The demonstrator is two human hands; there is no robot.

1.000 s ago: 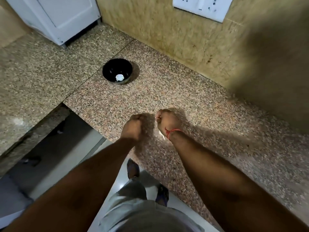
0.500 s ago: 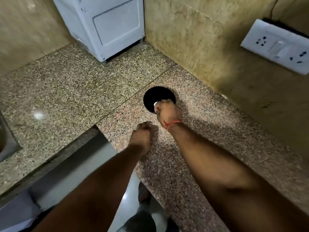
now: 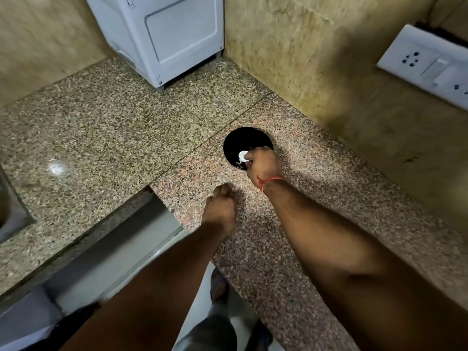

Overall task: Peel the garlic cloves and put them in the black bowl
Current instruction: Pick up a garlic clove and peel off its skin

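Garlic clove [image 3: 242,155] now over bowl [image 3: 243,138].

Polished speckled granite counter [image 3: 126,138]; glossy black bowl [image 3: 243,138].

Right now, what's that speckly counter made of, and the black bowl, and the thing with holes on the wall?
Counter: looks like polished granite, speckled grain with a shiny glare spot. Bowl: glossy black, maybe ceramic or plastic; the look doesn't settle it. Socket plate: smooth white, probably plastic, with molded holes and a switch.
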